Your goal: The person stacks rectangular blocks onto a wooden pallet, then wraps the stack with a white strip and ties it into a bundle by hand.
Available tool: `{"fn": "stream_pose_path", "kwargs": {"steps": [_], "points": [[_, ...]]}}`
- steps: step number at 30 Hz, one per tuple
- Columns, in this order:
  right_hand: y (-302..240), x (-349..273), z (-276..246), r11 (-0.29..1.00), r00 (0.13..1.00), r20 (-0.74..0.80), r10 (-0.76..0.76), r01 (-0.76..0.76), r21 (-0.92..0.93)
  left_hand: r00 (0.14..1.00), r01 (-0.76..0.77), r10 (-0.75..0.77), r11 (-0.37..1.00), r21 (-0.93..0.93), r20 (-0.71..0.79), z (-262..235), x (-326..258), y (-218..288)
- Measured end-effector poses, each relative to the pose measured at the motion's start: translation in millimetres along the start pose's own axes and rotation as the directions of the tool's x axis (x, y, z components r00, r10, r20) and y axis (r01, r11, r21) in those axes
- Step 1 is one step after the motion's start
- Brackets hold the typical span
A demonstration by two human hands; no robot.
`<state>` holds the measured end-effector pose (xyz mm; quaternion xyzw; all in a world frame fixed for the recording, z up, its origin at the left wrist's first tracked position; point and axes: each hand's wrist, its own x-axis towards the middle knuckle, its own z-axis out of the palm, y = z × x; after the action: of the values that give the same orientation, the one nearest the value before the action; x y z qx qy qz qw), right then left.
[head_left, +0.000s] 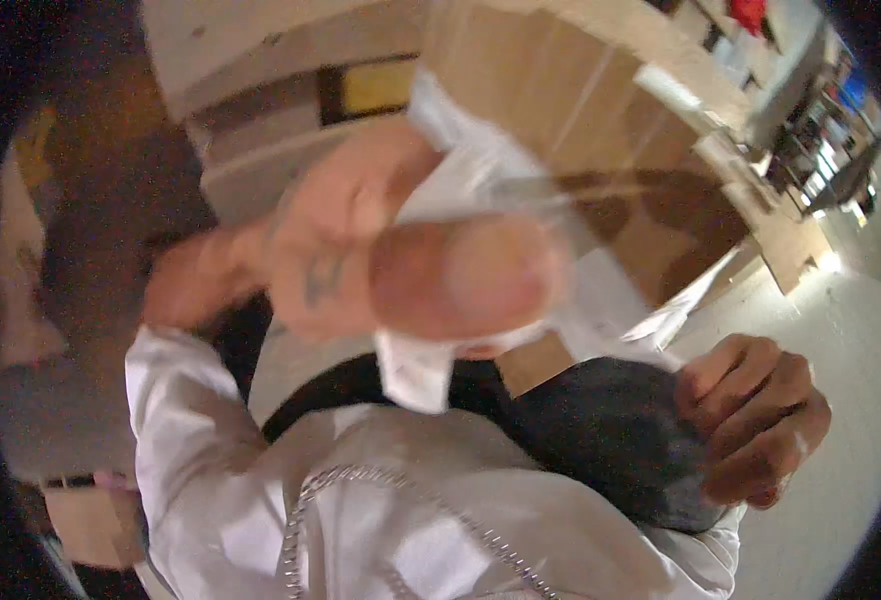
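A clear plastic bag [520,200] with a whitish, glossy sheen is seen at the centre, and brown cardboard shows through it. A dark grey-blue mark (blurred, its shape cannot be told) is seen on the left hand [360,260]. A dark charcoal garment [610,440], plain and without pattern, is seen beside the right hand [755,415]. A white jacket sleeve [210,440] is crossed by a silver-toned zip [400,500]. The cardboard boxes [610,90] are light brown, with pale tape strips. The floor [840,330] is pale grey. A red item [750,12] is seen far off.
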<state>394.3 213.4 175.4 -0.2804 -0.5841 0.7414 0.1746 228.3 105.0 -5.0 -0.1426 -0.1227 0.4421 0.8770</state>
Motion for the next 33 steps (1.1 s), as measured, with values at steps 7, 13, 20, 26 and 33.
{"fn": "stream_pose_path", "kwargs": {"steps": [7,13,20,26,33], "points": [[34,2,-23,0.985,0.92,0.388,-0.056,0.113,-0.127,0.989,-0.137,0.137,0.99,0.005,0.05,-3,15,-17],[34,-3,-18,0.913,0.85,0.524,-0.063,0.261,-0.313,0.583,-0.373,0.766,0.549,0.748,-0.272,37,-7,19],[25,1,-9,0.874,0.838,0.533,-0.112,0.338,-0.348,0.436,-0.757,0.643,-0.116,0.643,0.629,92,29,-84],[19,-12,-25,0.898,0.871,0.489,-0.044,0.25,-0.363,0.76,-0.441,0.478,-0.119,0.89,0.44,80,34,-93],[-61,20,-22,0.913,0.877,0.467,-0.113,0.277,-0.299,0.767,-0.073,0.477,-0.601,0.796,0.43,81,51,-121]]}}
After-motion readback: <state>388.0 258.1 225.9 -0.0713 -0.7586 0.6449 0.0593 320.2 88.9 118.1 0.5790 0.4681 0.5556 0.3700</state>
